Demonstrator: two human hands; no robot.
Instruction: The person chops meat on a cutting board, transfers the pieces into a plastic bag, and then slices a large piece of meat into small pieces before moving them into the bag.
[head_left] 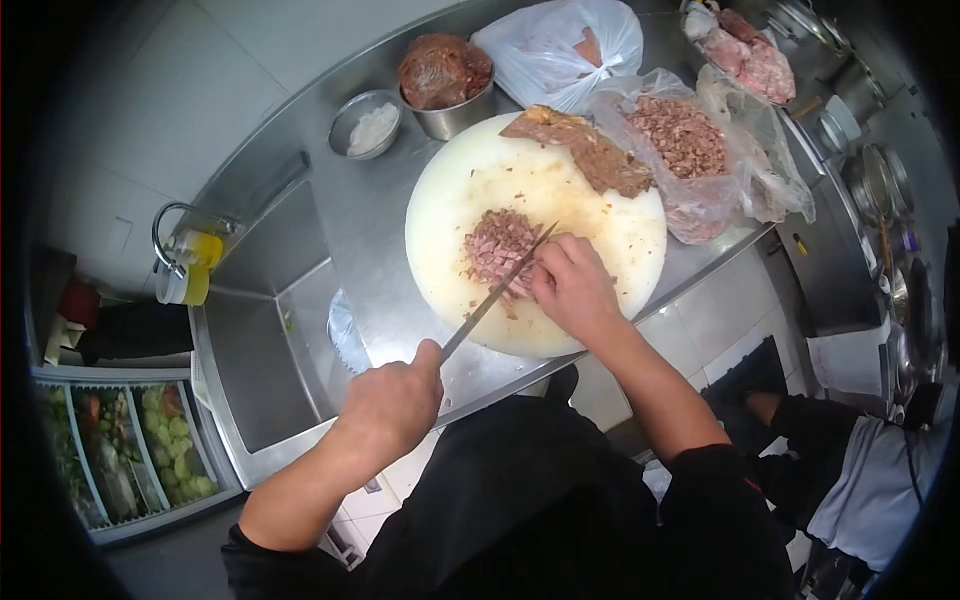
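Observation:
My left hand (392, 402) grips a long knife (490, 300) by its handle. The blade lies slantwise across a round white cutting board (440, 225), beside a heap of diced meat (500, 245). Curled fingers of my right hand (575, 287) press close to the blade, on meat that they mostly cover. Toward the back of the board rests a large browned slab of cooked meat (600, 158). Just right of the board, an open plastic bag (690, 205) holds more diced meat (683, 135).
Behind the board stand a metal pot (450, 122) of dark meat, a small bowl (365, 125) with something white, and a tied white bag (565, 50). A sink (250, 370) is at left, near vegetable bins (130, 450). Another person (860, 470) is at lower right.

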